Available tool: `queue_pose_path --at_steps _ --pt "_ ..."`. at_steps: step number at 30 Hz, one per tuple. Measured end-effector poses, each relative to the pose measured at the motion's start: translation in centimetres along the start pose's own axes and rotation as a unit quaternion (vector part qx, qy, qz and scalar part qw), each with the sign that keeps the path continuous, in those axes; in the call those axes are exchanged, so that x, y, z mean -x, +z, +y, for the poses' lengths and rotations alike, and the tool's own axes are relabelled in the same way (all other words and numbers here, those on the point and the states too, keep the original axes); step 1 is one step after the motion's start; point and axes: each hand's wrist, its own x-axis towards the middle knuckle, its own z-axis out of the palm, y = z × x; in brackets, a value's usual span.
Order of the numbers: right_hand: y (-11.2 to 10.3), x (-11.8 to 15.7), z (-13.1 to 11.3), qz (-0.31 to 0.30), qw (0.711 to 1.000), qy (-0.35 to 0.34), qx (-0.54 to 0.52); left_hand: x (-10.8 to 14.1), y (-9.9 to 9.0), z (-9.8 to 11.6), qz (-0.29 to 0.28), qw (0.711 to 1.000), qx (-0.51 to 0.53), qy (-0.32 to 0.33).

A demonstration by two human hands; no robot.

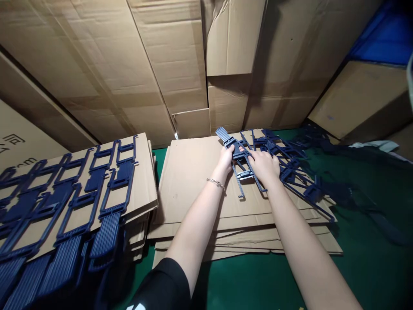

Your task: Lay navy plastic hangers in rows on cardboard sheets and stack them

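A dark blue plastic frame with a ribbed end and two long hooked legs is held over a stack of flat cardboard. My left hand is closed on its left side, near the ribbed end. My right hand lies at its right side, fingers bent against the frame; its fingertips are partly hidden. Just right of that hand, a loose pile of similar dark blue frames covers the right part of the cardboard. A bracelet circles my left wrist.
On the left, another cardboard stack bears rows of dark blue frames. Large cardboard boxes form a wall behind. More dark parts and a pale cloth lie at the right on the green surface.
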Motion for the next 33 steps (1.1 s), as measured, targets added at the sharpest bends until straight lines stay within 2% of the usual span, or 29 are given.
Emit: queue_pose_path --at_steps 3,6,8,13,16,19,21,23,26,28,30,31,32,33 --pt "-0.2 0.0 0.1 -0.031 0.999 0.001 -0.012 1.0 -0.1 0.1 0.03 0.999 -0.007 0.015" --pt "-0.4 -0.2 0.2 -0.063 0.998 0.005 -0.023 2.5 -0.1 1.0 0.066 0.996 -0.012 0.056" --pt "-0.5 -0.6 0.2 -0.089 0.995 0.01 -0.034 3.5 0.0 2.4 0.08 0.992 -0.008 0.099" --pt "-0.7 -2.3 0.0 -0.143 0.987 0.0 -0.068 6.7 1.1 7.4 0.083 0.973 0.025 0.212" --pt "-0.7 -2.7 -0.5 -0.141 0.987 -0.039 -0.067 9.1 1.9 9.3 0.071 0.961 0.033 0.264" --pt "-0.4 -2.6 -0.8 -0.12 0.983 -0.121 -0.064 10.7 2.3 10.0 0.047 0.958 0.023 0.283" --pt "-0.1 -2.7 -0.7 -0.095 0.977 -0.152 -0.117 11.4 2.5 10.2 0.036 0.96 0.014 0.277" --pt "0.2 -3.1 -0.4 -0.052 0.966 -0.131 -0.217 12.0 2.6 10.6 0.018 0.963 -0.023 0.269" --pt "-0.4 -3.9 -0.1 0.063 0.924 -0.018 -0.377 13.3 2.9 11.4 -0.038 0.961 -0.118 0.248" --pt "-2.0 -4.0 -0.5 0.121 0.87 0.07 -0.472 14.3 3.1 11.9 -0.064 0.956 -0.158 0.24" --pt "-4.6 -3.4 -1.3 0.121 0.806 0.117 -0.567 14.9 3.2 12.2 -0.068 0.951 -0.168 0.252" --pt "-6.0 -2.8 -1.8 0.103 0.777 0.112 -0.611 15.0 3.2 12.3 -0.069 0.948 -0.165 0.262" --pt "-7.4 -2.1 -2.4 0.083 0.76 0.088 -0.639 15.0 3.2 12.3 -0.07 0.947 -0.16 0.269" --pt "-8.8 -1.2 -3.0 0.064 0.756 0.057 -0.649 14.8 3.1 12.4 -0.07 0.948 -0.151 0.27"
